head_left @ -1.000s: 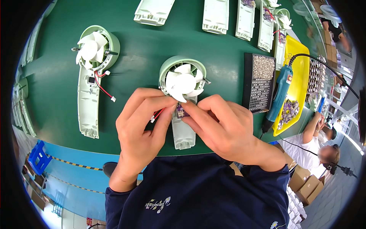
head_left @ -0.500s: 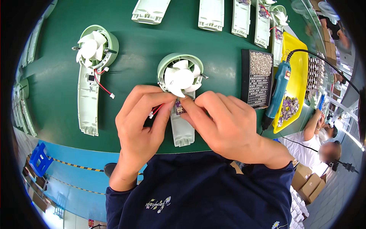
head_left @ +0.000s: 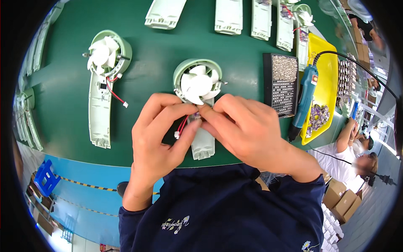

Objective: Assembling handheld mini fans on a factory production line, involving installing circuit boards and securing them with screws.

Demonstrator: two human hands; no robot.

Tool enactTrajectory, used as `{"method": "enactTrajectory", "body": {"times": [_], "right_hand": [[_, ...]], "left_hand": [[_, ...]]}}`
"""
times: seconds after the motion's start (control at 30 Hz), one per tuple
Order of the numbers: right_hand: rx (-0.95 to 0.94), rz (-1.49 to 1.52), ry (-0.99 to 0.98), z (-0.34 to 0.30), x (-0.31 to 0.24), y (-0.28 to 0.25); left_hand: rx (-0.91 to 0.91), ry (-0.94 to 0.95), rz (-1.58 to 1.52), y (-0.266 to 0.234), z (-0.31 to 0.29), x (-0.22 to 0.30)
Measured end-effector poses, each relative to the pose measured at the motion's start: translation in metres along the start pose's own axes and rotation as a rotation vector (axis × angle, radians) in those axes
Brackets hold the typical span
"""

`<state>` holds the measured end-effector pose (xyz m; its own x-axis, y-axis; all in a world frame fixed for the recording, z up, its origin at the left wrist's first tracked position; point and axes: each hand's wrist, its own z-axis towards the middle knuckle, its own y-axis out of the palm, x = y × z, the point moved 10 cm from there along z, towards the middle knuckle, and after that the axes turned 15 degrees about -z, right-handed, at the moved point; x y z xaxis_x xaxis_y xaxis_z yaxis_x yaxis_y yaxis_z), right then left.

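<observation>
The white fan impeller [head_left: 197, 86] is showing smooth plastic with a faint sheen, while the pale green fan shell [head_left: 203, 146] is looking like matt moulded plastic. The green tabletop [head_left: 63, 105] is reflecting light in soft, glossy patches. Small screws [head_left: 284, 68] are glinting like metal. The yellow parts tray [head_left: 331, 69] is presenting smooth plastic; the teal electric screwdriver [head_left: 307, 94] is displaying satin plastic. The navy shirt [head_left: 235, 206] is creasing as matt cloth.
</observation>
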<state>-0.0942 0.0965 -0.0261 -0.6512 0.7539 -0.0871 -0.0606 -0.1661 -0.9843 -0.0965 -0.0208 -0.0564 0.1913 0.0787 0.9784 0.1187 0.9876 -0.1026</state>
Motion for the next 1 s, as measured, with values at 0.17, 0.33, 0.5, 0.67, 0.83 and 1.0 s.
{"method": "enactTrajectory", "body": {"times": [0.17,0.33,0.5,0.67,0.83,1.0], "right_hand": [[0.082,0.207,0.114,-0.01,0.006,0.004],[0.077,0.244,0.209,-0.02,0.005,-0.001],[0.345,0.187,0.06,-0.016,-0.019,-0.1],[-0.068,0.44,-0.196,-0.017,-0.05,-0.127],[0.141,0.273,0.152,-0.053,-0.005,-0.138],[0.216,-0.033,1.106,-0.167,0.108,-0.105]], "left_hand": [[-0.041,-0.029,0.033,0.003,-0.006,0.001],[-0.054,-0.036,0.053,0.006,-0.007,0.0],[-0.025,-0.013,0.105,0.01,0.004,0.003],[0.073,-0.084,0.074,0.0,-0.011,-0.007],[0.101,-0.121,0.096,-0.001,-0.012,-0.012],[0.087,-0.092,0.095,0.003,-0.012,-0.007]]}}
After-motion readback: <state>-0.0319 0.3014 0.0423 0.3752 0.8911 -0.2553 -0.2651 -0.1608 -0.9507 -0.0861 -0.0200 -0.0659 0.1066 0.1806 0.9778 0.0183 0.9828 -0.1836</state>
